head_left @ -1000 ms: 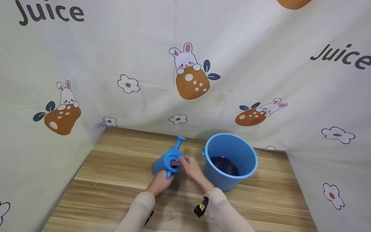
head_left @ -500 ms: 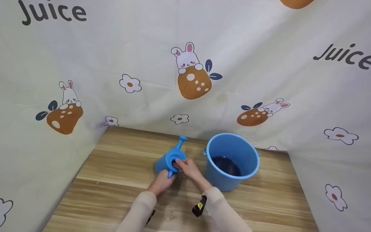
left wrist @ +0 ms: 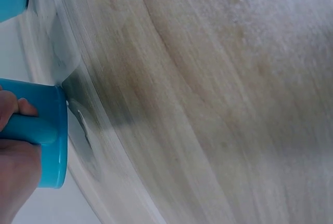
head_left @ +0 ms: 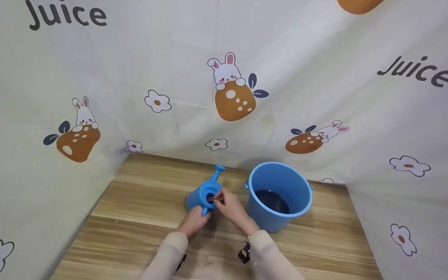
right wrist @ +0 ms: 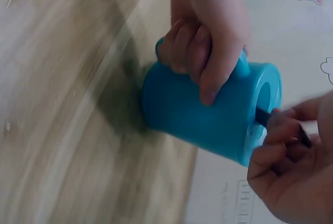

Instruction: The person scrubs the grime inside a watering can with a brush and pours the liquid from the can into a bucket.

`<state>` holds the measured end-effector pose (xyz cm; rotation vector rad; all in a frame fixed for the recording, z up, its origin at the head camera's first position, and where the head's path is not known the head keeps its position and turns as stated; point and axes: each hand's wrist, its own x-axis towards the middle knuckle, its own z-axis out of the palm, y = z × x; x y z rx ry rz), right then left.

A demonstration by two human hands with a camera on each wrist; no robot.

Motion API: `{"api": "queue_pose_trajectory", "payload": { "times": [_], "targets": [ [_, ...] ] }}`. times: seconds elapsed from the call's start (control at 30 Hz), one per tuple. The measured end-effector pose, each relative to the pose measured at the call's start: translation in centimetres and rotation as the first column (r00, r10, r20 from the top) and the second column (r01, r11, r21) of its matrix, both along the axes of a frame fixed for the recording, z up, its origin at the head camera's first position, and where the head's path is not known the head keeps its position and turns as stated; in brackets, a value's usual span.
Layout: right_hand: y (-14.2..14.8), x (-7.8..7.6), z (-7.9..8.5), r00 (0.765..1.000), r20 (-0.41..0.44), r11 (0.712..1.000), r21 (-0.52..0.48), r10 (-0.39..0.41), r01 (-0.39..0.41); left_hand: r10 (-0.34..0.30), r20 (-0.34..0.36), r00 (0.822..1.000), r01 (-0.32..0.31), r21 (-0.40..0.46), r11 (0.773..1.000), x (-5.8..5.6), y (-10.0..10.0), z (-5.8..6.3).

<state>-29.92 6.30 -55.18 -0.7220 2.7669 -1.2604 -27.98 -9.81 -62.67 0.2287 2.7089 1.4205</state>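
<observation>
A blue watering can stands on the wooden surface, its spout pointing away from me. My left hand grips its handle, fingers curled round it, as the right wrist view also shows. Over the can's round top opening, my right hand pinches a slim, dark, flat stick. The stick's lower end reaches inside the can and is hidden there; its other end shows past the fingers. What kind of thing it is, I cannot tell.
To the right of the can stands a larger blue bucket with dark liquid in the bottom. Wet spots lie on the wooden surface near me. Printed white sheeting encloses the back and both sides.
The right hand first dips the dark stick deeper into the can, then lifts back slightly and turns at the wrist. The left hand and the can stay in place.
</observation>
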Motion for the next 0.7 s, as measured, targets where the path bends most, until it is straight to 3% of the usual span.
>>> {"api": "queue_pose_trajectory", "payload": {
  "times": [0.13, 0.23, 0.3, 0.4, 0.57, 0.63, 0.7],
  "targets": [
    [0.2, 0.2, 0.2, 0.988, -0.143, 0.98, 0.199, 0.052, -0.023, -0.003, -0.003, 1.0, 0.003, 0.001, 1.0, -0.1, 0.0, -0.1],
    [0.0, 0.4, 0.1, 0.935, -0.35, 0.929, 0.362, 0.055, 0.081, -0.008, 0.023, 1.0, 0.008, 0.013, 1.0, -0.2, 0.0, 0.1],
    [-0.2, 0.4, -0.3, 0.875, -0.48, 0.889, 0.424, 0.059, 0.173, -0.01, 0.046, 0.999, 0.009, 0.018, 1.0, -0.2, 0.0, 0.2],
    [-0.4, 0.2, -0.8, 0.759, -0.646, 0.842, 0.452, 0.082, 0.294, -0.015, 0.071, 0.997, 0.013, 0.027, 1.0, -0.2, 0.0, 0.3],
    [-0.6, -1.2, -1.5, 0.518, -0.848, 0.802, 0.383, 0.109, 0.458, -0.013, 0.037, 0.999, 0.012, 0.034, 0.999, -0.1, 0.0, 0.1],
    [-0.6, -1.8, -1.7, 0.46, -0.881, 0.799, 0.357, 0.114, 0.484, -0.011, 0.014, 1.0, 0.01, 0.044, 0.999, 0.0, 0.0, 0.0],
    [-0.7, -2.2, -1.7, 0.449, -0.885, 0.805, 0.355, 0.125, 0.475, -0.01, -0.004, 1.0, 0.01, 0.05, 0.999, 0.1, -0.1, 0.0]
  ]
}}
